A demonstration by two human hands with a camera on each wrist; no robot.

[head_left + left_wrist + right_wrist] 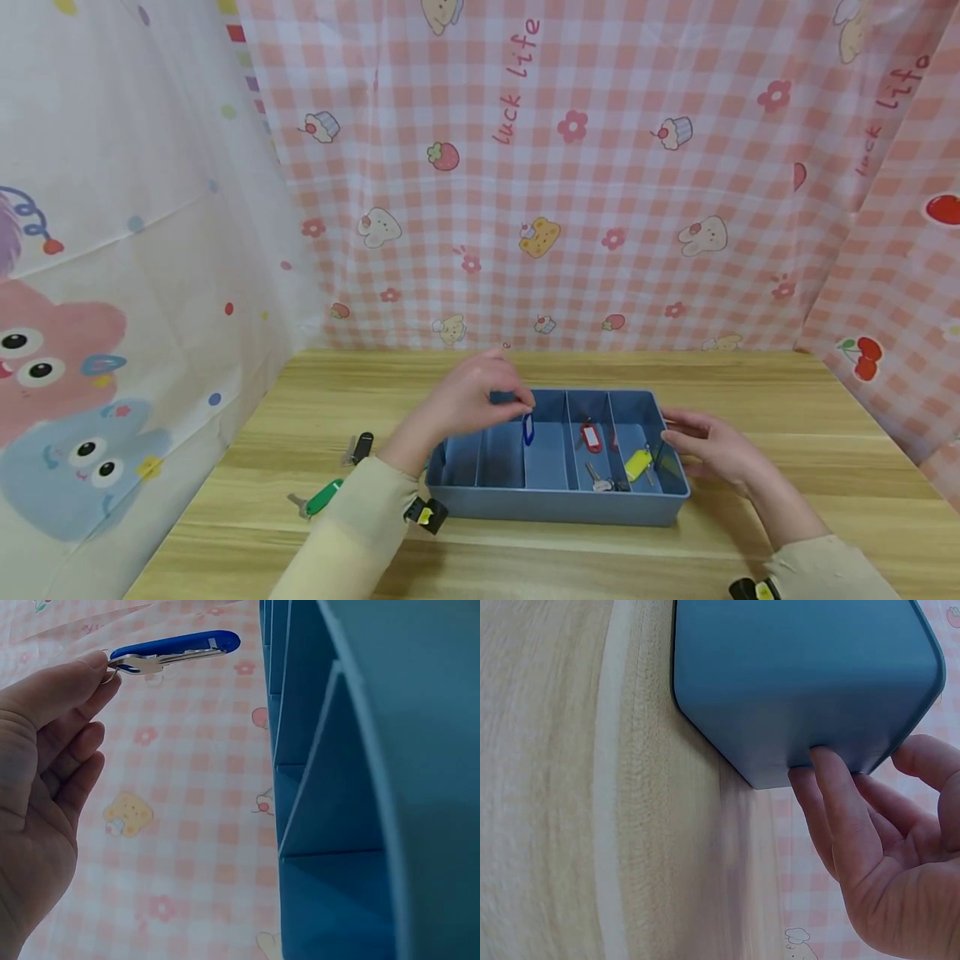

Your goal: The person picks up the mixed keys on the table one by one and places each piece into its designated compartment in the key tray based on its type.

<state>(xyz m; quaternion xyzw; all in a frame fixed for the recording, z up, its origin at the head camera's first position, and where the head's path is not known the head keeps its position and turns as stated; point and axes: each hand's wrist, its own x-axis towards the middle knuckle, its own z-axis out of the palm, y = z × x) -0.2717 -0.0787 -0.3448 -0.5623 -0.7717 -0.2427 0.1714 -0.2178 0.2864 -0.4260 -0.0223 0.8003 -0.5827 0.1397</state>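
My left hand (480, 392) pinches a thin metal ring between thumb and fingertips. From that ring hangs a key (142, 665) with a blue key tag (176, 645), over the middle compartment of a blue-grey divided box (558, 506). At the box's right end is my right hand (712, 450), its extended fingertips against the outer wall and the thumb at the rim. Inside the box, a red key tag (592, 436) leans in the second compartment from the right, with a key (597, 477) lower down there. A yellow key tag (638, 465) lies in the rightmost one.
On the wooden table (247, 533), left of the box, lie a black-tagged key (362, 447) and a green-tagged key (324, 497), the latter close to my left sleeve (352, 525). A pink checked cloth (570, 183) hangs behind the table.
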